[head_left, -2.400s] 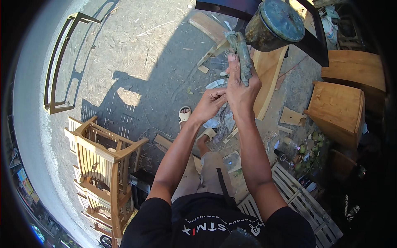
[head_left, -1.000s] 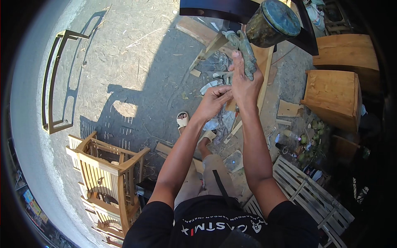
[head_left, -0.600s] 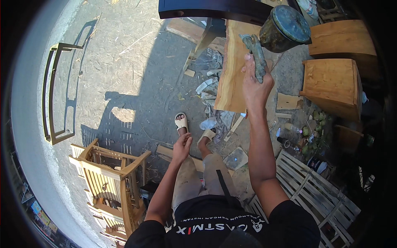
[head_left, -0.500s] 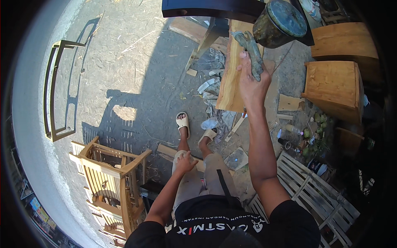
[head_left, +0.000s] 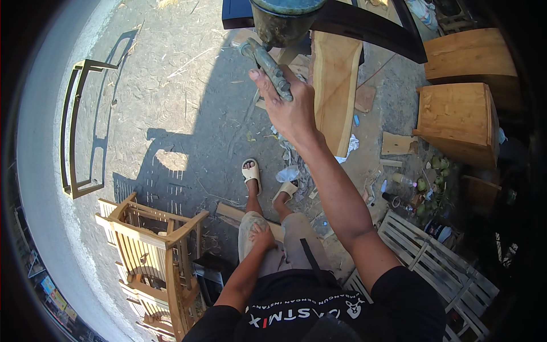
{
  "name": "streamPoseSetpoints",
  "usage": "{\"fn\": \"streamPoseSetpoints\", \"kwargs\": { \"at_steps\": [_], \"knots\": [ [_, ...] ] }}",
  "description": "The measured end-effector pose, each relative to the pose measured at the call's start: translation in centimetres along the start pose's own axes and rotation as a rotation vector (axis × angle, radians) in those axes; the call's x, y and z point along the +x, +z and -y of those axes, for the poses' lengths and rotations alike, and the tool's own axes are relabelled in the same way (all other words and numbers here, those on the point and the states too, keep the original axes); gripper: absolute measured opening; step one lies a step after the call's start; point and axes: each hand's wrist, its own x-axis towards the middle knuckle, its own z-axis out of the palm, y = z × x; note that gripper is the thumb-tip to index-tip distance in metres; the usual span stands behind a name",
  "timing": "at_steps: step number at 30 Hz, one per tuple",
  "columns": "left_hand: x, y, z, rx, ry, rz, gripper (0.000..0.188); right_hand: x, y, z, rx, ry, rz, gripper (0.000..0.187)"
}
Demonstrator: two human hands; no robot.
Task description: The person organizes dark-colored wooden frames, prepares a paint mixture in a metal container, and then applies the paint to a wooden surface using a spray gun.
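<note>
My right hand (head_left: 290, 111) is wrapped round the handle of a paint spray gun (head_left: 265, 65), whose grimy metal body sticks out past my thumb. Its dull, paint-stained cup (head_left: 285, 25) rises at the top edge and covers part of a dark, glossy curved wooden piece (head_left: 364, 31). The gun's nozzle and trigger are hard to make out. Below the dark piece lies a raw-edged, light wooden plank (head_left: 336, 91), just right of my right hand. My left hand (head_left: 262, 235) rests on my thigh with its fingers apart, holding nothing.
To the left stands a thin rectangular frame (head_left: 71, 131). A slatted wooden chair (head_left: 142, 245) is at lower left. Wooden cabinets (head_left: 456, 117) stand on the right, above a slatted wooden panel (head_left: 433, 262). Crumpled plastic (head_left: 289, 174) and scraps litter the ground near my feet.
My right hand has swung left with the spray gun, uncovering more of the plank and dark piece. My left hand has shifted slightly right and down on my thigh.
</note>
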Motion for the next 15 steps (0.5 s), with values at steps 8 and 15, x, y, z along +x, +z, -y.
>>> {"fn": "streamPoseSetpoints", "kwargs": {
  "at_steps": [8, 15],
  "knots": [
    [0.3, -0.2, -0.3, 0.018, -0.007, 0.008, 0.115, -0.3, -6.0, -2.4, -0.037, 0.157, -0.152, 0.04],
    [0.2, -0.4, -0.8, 0.061, -0.019, 0.011, 0.114, -0.1, -11.6, -6.1, -0.107, 0.177, -0.311, 0.035]
  ]
}}
